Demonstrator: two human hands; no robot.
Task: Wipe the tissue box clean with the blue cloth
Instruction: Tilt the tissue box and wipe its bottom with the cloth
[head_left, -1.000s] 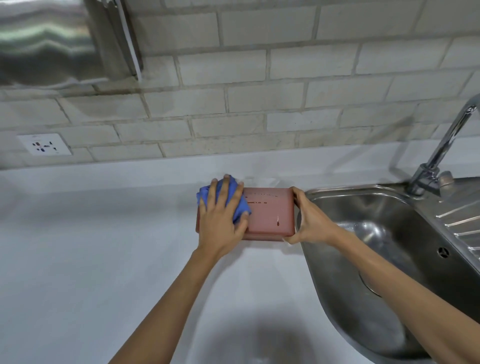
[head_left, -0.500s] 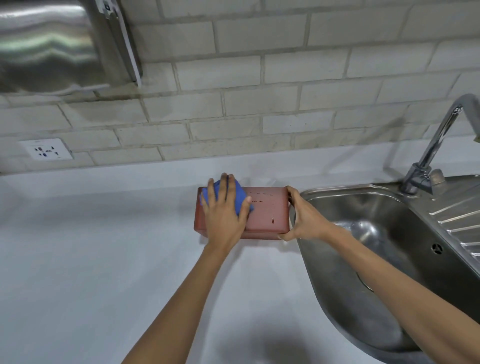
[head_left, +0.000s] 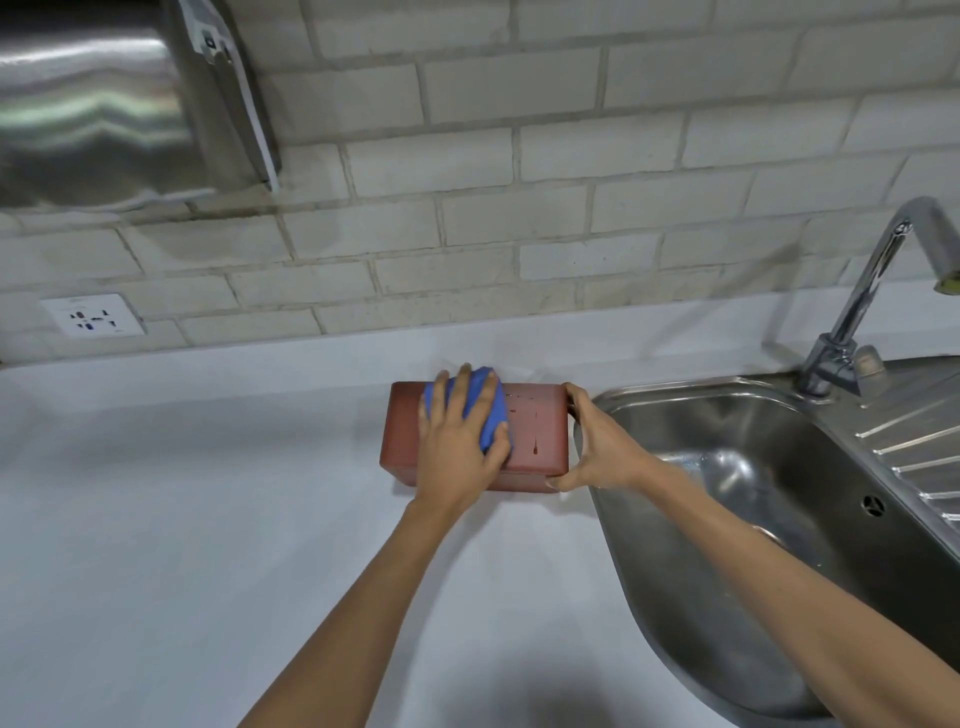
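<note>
A reddish-brown tissue box lies on the white counter, just left of the sink. Dark marks show on the right part of its top. My left hand presses a bunched blue cloth flat on the middle of the box's top; the fingers cover most of the cloth. My right hand grips the box's right end, thumb at the front corner and fingers at the back corner.
A steel sink with a chrome tap and draining board lies right of the box. A brick wall with a white socket runs behind. A shiny metal dispenser hangs at the upper left. The white counter spreads left and front.
My left hand has slid the blue cloth rightwards from the box's left end to its middle. My right hand has kept its grip on the right end.
</note>
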